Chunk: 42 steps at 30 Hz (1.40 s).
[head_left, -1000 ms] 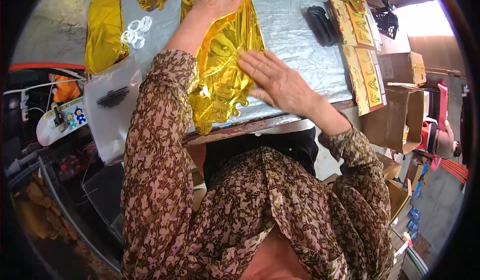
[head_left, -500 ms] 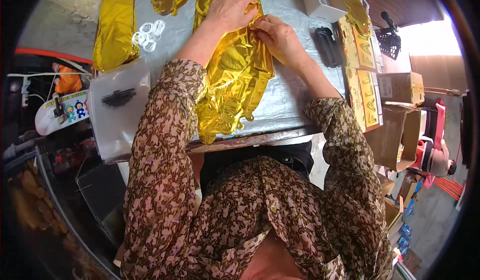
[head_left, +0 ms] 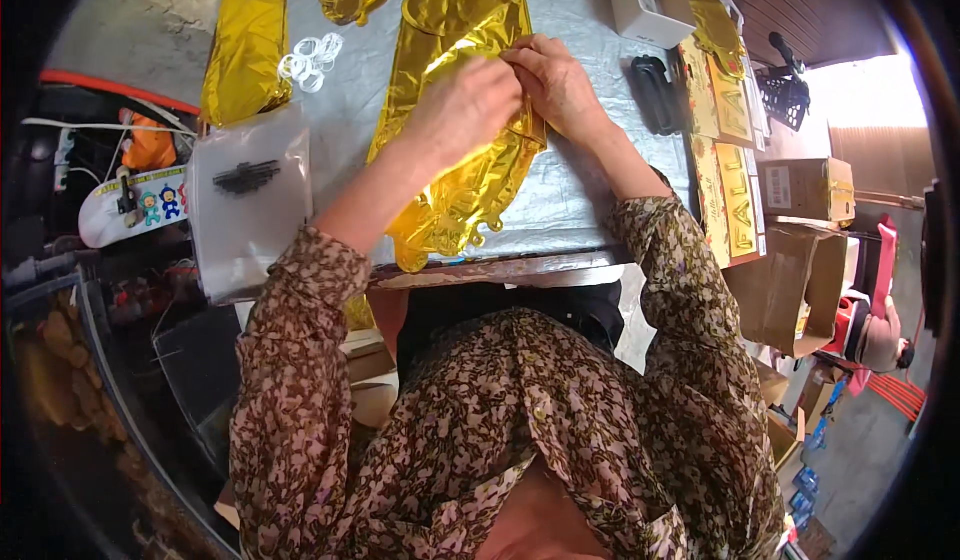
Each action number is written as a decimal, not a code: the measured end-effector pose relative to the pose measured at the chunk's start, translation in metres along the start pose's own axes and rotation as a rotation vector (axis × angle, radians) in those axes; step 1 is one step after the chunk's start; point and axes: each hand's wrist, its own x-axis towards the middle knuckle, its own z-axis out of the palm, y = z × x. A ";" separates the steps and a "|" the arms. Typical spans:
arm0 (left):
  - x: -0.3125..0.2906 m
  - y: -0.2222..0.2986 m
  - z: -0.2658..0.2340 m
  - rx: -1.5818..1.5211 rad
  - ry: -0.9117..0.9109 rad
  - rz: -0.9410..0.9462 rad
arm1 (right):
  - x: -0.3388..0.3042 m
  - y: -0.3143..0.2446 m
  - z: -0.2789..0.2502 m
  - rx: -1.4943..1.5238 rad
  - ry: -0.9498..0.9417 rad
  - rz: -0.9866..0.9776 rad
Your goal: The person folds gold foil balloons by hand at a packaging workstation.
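A shiny gold foil balloon (head_left: 462, 20), flat and folded lengthwise, lies on the table in front of me. My right hand (head_left: 562, 85) pinches its right edge between thumb and fingers. Over the balloon's middle, close to the right fingertips, my left hand (head_left: 468, 105) is curled and smeared by motion, so its grip does not show. Small looped tabs of foil stick out at the balloon's near end. Left of it lies a bunch of white ribbon rings (head_left: 310, 62).
More gold foil balloons (head_left: 245, 50) lie at the far left and along the back. Clear plastic bags (head_left: 255, 215) are stacked at the near left. A white open box (head_left: 650, 5), a black tray (head_left: 655, 95) and printed cards (head_left: 735, 200) sit at right. Cardboard boxes (head_left: 790, 280) stand beyond.
My left hand has come from the balloon's far part toward me, down to its middle. The right hand stays at the right edge. The view has shifted slightly.
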 end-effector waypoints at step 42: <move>-0.012 0.016 0.019 -0.209 0.104 -0.087 | 0.063 0.095 0.009 -0.104 0.080 0.040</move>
